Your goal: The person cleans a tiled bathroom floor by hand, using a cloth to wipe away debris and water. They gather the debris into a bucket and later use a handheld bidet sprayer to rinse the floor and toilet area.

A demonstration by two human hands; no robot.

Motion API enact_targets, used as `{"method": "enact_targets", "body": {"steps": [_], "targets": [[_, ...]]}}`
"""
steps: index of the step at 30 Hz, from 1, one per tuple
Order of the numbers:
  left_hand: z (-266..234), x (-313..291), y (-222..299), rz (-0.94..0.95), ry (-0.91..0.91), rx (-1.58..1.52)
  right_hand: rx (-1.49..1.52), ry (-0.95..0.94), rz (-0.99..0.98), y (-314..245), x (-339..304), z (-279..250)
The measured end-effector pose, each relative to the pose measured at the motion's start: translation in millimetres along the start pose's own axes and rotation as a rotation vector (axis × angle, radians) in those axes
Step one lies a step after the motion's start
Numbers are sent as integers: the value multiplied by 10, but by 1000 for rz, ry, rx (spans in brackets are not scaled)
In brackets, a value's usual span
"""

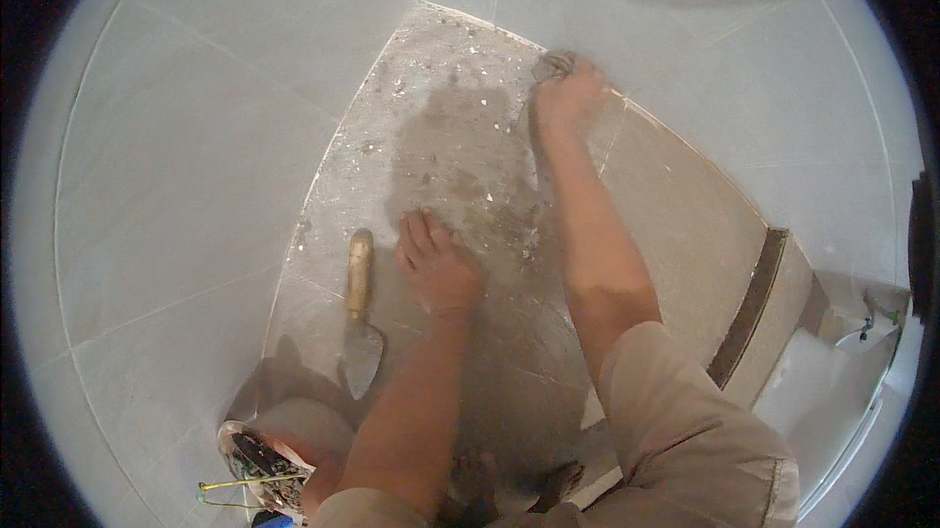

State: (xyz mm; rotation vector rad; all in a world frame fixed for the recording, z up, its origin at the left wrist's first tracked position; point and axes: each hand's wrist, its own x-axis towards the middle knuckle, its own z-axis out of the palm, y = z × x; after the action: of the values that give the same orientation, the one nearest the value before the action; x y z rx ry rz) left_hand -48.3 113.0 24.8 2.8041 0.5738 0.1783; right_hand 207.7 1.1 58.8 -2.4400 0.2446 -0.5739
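My right hand (573, 105) is stretched out to the far edge of the floor, where it meets the right wall. Its fingers are closed on a crumpled greyish rag (554, 65), pressed against that joint; motion blurs the hand slightly. Lower and to the left, my left hand (438, 262) is planted on the dusty floor, fingers extended and holding nothing. Just left of it lies a pointing trowel (361, 308), its wooden handle away from me and its metal blade toward me. Pale chips and damp-looking grit (499, 215) are scattered over the floor tiles between and beyond my hands.
Grey tiled walls (186, 156) close in on both sides, meeting at the far corner. A bucket (259, 459) with debris stands at lower left, a yellow strip across it. A dark strip (749, 308) crosses the floor at right, before a white fixture (822, 381). My feet show below.
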Motion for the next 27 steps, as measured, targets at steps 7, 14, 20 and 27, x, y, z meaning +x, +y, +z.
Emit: {"method": "enact_targets", "body": {"steps": [7,14,20,27], "targets": [[19,2,5,14,-40,29,-50,60,-16,-198,141,356],[17,3,-35,-9,-60,37,-81,-284,-69,-649,198,565],[16,-4,-23,29,-58,18,-173,-309,-94,-748,270,760],[30,-5,-42,36,-81,39,-175,-262,-227,-865,286,990]]}}
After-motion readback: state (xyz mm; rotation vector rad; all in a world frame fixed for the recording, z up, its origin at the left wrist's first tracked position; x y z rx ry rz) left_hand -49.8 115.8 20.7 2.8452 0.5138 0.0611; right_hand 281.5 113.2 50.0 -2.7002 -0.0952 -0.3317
